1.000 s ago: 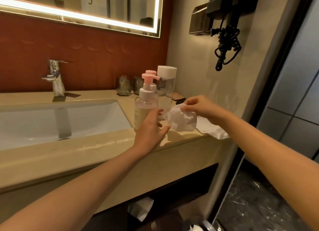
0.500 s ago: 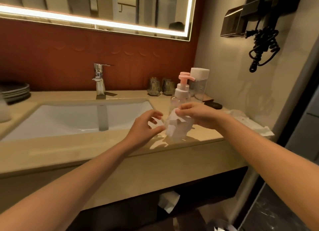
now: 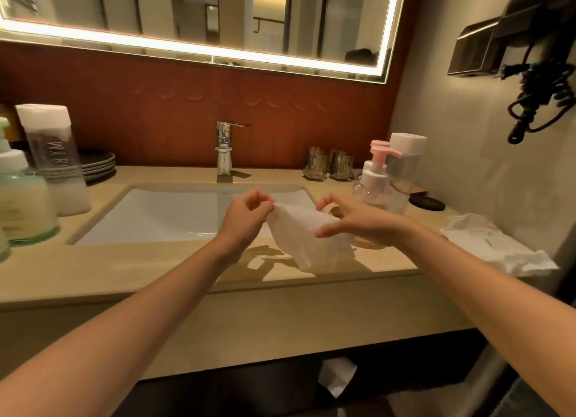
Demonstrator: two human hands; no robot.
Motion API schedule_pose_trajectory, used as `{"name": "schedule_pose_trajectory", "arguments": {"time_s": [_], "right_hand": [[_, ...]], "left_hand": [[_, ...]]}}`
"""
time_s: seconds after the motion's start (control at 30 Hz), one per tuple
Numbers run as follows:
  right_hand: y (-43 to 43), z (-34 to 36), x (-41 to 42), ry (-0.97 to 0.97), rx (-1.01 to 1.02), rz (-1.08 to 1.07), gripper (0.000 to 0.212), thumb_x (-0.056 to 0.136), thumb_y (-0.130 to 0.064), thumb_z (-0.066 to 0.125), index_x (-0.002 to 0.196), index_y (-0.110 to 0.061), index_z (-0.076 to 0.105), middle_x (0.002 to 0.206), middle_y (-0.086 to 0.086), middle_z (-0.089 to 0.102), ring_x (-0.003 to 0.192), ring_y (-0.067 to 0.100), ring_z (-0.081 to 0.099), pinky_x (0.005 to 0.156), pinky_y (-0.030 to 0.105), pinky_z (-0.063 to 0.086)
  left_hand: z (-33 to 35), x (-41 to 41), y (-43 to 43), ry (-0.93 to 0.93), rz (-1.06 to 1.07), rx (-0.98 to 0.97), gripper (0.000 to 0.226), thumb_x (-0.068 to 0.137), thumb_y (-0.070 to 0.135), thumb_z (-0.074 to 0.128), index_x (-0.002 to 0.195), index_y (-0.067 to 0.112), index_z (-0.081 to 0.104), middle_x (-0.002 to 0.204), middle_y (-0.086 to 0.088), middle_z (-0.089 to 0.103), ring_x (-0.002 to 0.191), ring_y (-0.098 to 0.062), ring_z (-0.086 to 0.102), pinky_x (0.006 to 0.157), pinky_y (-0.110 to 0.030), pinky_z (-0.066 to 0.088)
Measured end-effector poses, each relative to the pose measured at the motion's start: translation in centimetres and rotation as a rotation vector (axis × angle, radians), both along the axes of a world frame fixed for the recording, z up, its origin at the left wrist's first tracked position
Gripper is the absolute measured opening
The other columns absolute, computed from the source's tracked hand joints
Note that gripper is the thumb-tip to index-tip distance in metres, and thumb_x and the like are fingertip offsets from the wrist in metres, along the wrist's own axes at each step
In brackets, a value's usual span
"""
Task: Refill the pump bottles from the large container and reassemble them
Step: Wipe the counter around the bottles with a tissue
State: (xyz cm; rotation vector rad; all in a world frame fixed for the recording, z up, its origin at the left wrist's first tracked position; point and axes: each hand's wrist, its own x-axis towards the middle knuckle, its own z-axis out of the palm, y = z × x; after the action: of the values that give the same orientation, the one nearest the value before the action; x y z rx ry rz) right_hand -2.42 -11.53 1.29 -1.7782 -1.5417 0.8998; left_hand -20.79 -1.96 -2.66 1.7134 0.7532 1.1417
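Green pump bottle cut by left edge. Right hand hides base of pink pump bottle beyond fingertips. Hair dryer blurred.

Your far-left clear tall bottle, vertical letters approx "MY B…", rest illegible, other labels too blurred

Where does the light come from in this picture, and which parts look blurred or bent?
Head view: the light comes mainly from the glowing strip around the mirror; both hands, left hand and right hand, and the white tissue throw dark shadows on the counter; the hair dryer at the right edge looks smeared; the wide lens curves the counter's front edge.
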Motion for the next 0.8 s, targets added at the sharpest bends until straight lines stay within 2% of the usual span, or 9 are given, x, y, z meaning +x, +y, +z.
{"name": "schedule_pose_trajectory", "arguments": {"time_s": [0.07,0.17,0.23,0.33,0.43,0.5,0.6,0.73,0.8], "right_hand": [[0.4,-0.4,-0.6,-0.081,0.046,-0.001,0.057,0.08,-0.012,0.07,0.124,-0.024,0.036,0.121,0.012,0.047,0.105,0.025,0.055,0.083,0.032,0.055],[0.9,-1.3,-1.7,-0.379,0.159,0.013,0.072,0.078,-0.011,0.072,0.132,-0.025,0.027,0.133,0.009,0.039,0.118,0.022,0.046,0.089,0.027,0.048],[1.2,-2.0,-2.0,-0.473,0.265,0.01,0.073,0.077,-0.011,0.072,0.132,-0.026,0.026,0.139,0.006,0.034,0.126,0.021,0.04,0.091,0.029,0.048],[1.5,-2.9,-1.9,-0.653,0.429,-0.005,0.065,0.081,-0.013,0.067,0.129,-0.028,0.025,0.13,0.002,0.039,0.107,0.02,0.055,0.079,0.031,0.056],[2.0,-3.6,-1.9,-0.736,0.608,-0.047,0.044,0.086,-0.016,0.063,0.122,-0.02,0.038,0.121,0.002,0.052,0.091,0.02,0.061,0.069,0.02,0.051],[2.3,-3.7,-2.1,-0.665,0.691,-0.064,0.024,0.088,-0.014,0.059,0.11,-0.016,0.049,0.111,0.001,0.059,0.091,0.02,0.061,0.068,0.019,0.048],[2.7,-3.3,-2.1,-0.412,0.714,-0.093,0.006,0.09,-0.014,0.056,0.095,-0.012,0.059,0.093,-0.001,0.061,0.084,0.017,0.06,0.068,0.026,0.051],[2.5,-1.5,-2.3,0.138,0.505,-0.146,0.016,0.091,-0.014,0.055,0.079,-0.011,0.064,0.075,0.003,0.06,0.071,0.019,0.056,0.062,0.028,0.047],[2.0,-0.5,-2.0,0.258,0.37,-0.183,0.015,0.091,-0.013,0.054,0.084,-0.004,0.065,0.074,0.005,0.057,0.067,0.016,0.052,0.057,0.023,0.044]], "left_hand": [[0.5,-0.2,0.1,-0.024,0.0,-0.038,0.012,0.09,0.01,0.051,0.085,0.012,0.061,0.089,-0.006,0.059,0.094,-0.025,0.056,0.088,-0.04,0.049],[0.9,-0.2,0.4,-0.072,0.036,-0.071,0.015,0.09,0.012,0.05,0.08,0.014,0.061,0.086,-0.005,0.057,0.092,-0.024,0.055,0.085,-0.04,0.05],[1.1,-0.4,0.7,-0.092,0.058,-0.069,0.016,0.09,0.013,0.05,0.078,0.014,0.06,0.083,-0.006,0.056,0.086,-0.022,0.053,0.079,-0.037,0.048],[1.4,-0.6,1.2,-0.091,0.108,-0.06,0.016,0.091,0.015,0.048,0.079,0.013,0.059,0.08,-0.005,0.053,0.079,-0.017,0.049,0.071,-0.033,0.043],[1.8,-0.9,1.7,-0.083,0.157,-0.057,0.017,0.092,0.018,0.048,0.079,0.015,0.058,0.079,-0.003,0.053,0.076,-0.014,0.048,0.07,-0.03,0.043],[2.0,-1.2,2.0,-0.074,0.184,-0.061,0.017,0.092,0.019,0.048,0.079,0.015,0.058,0.079,-0.002,0.053,0.075,-0.012,0.048,0.068,-0.027,0.044],[2.3,-1.8,2.5,-0.068,0.216,-0.071,0.013,0.089,0.017,0.05,0.078,0.013,0.058,0.077,-0.001,0.054,0.074,-0.013,0.05,0.066,-0.026,0.045],[3.2,-2.4,3.0,-0.083,0.203,-0.08,0.01,0.085,0.013,0.055,0.08,0.007,0.06,0.072,-0.001,0.057,0.069,-0.014,0.052,0.067,-0.029,0.045],[3.7,-2.3,3.3,-0.056,0.177,-0.105,0.008,0.086,0.012,0.056,0.082,0.007,0.062,0.075,-0.001,0.059,0.07,-0.013,0.054,0.065,-0.028,0.046]]}}
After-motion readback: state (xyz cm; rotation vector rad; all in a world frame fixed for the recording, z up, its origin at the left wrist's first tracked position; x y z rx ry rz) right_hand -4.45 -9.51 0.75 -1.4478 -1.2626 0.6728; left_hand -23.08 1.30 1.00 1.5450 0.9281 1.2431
